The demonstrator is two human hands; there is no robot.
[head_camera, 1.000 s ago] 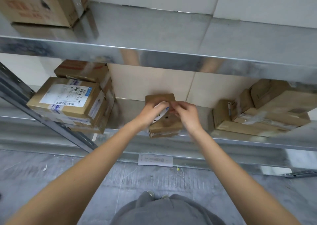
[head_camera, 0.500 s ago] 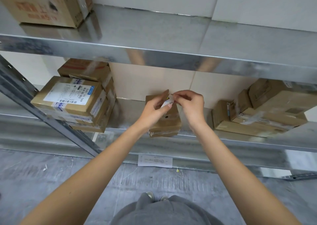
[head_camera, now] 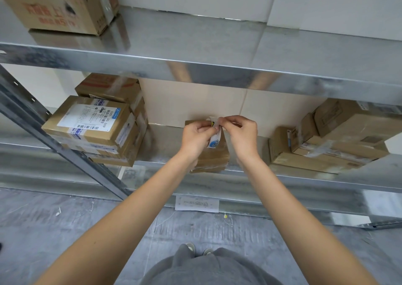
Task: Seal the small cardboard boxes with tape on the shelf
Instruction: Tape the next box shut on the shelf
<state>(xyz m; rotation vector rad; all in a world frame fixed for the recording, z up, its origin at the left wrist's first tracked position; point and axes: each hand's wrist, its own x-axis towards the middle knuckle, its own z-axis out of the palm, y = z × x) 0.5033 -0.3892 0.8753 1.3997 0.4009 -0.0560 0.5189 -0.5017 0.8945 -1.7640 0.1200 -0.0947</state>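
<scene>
Peeling the label strip above the small box

Both grips pinch it: your left hand and right hand hold the strip over the small box at the shelf front; pull evenly, keep it flat.

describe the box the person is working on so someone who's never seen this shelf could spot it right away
On the lower metal shelf, between a stack at left and a pile at right, one small cardboard box stands alone at the front edge. Both hands pinch a white strip above it; its neighbours are stacked and untouched.

metal shelf carries small box, flanked by box stacks.
</scene>
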